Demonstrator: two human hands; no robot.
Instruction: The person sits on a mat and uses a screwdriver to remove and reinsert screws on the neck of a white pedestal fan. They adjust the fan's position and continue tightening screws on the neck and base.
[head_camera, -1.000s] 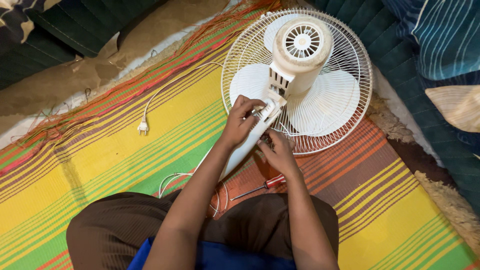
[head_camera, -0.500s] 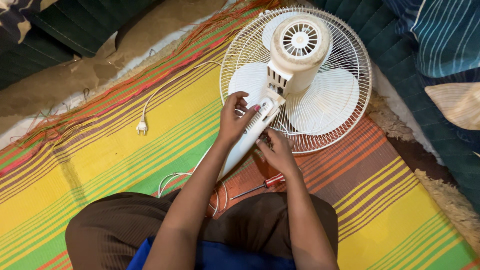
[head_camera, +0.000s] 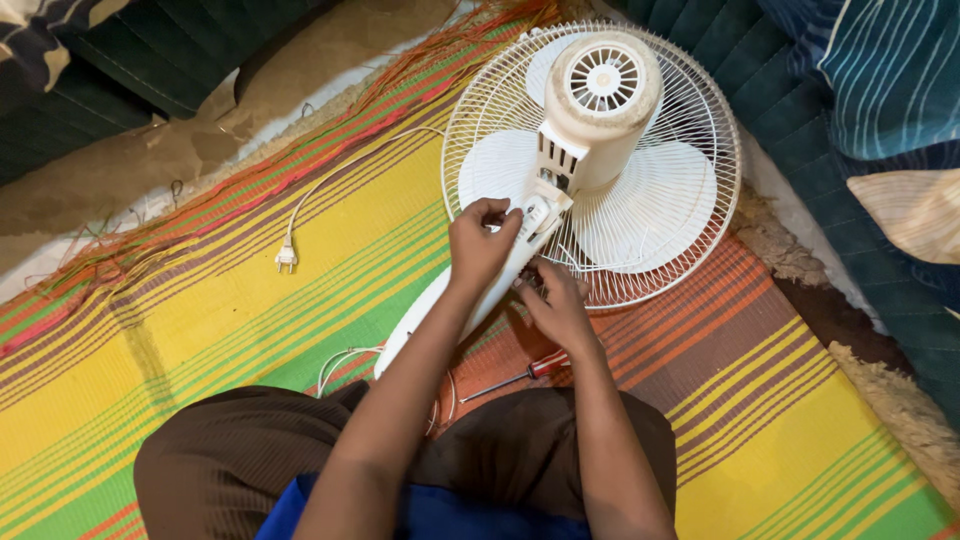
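Both hands' fingers, left hand (head_camera: 482, 240) and right hand (head_camera: 556, 305), pinch the smooth white plastic fan neck (head_camera: 530, 225).

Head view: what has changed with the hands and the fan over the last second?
Little changed. The left hand shifted slightly on the white fan neck; the right hand slid a little lower under it. Fan, screwdriver and plug stayed put on the striped mat.

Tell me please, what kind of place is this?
Probably a room in a home, with the person sitting on the floor. A striped woven mat covers the floor, dark quilted bedding lies at the side, and both hands work on a white household fan lying face down.
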